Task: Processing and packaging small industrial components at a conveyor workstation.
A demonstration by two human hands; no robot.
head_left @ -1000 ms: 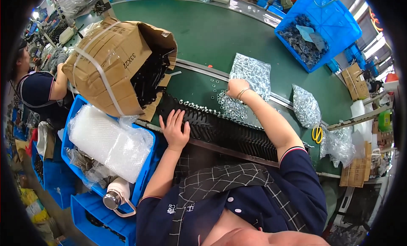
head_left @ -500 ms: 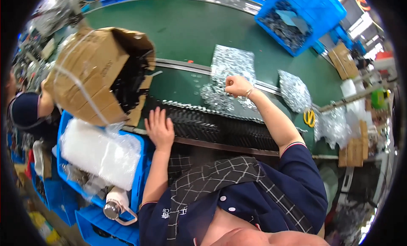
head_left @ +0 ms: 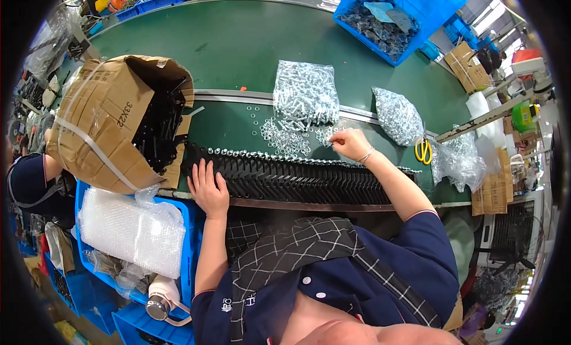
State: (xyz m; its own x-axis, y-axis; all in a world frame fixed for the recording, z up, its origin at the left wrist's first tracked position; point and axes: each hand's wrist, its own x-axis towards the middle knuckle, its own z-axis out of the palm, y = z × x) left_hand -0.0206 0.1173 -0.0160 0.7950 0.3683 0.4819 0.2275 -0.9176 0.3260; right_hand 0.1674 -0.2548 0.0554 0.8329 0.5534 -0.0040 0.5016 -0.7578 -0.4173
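Observation:
My left hand [head_left: 208, 189] lies flat with fingers stretched out on the left end of a long row of black parts [head_left: 297, 181] along the near table edge. Silvery bolts [head_left: 256, 154] stick up in a line along the row's far side. Over a small heap of metal washers [head_left: 324, 135] my right hand [head_left: 351, 145] is closed, thumb and fingers together; what they hold, if anything, is too small to make out. Left of it spreads a larger pile of washers [head_left: 284, 138]. Behind them lies a clear bag of silvery bolts [head_left: 306, 92].
An open cardboard box [head_left: 98, 128] of black parts lies tipped on its side at left. Right are another bag of small metal parts [head_left: 398, 116] and yellow-handled scissors [head_left: 423, 152]. A blue bin [head_left: 410, 48] stands far right; a blue crate [head_left: 189, 226] with bubble wrap [head_left: 134, 229] sits near left.
My right hand has come down and a little nearer, to the small washer heap. My left hand stays on the row's left end. The whole view has shifted slightly.

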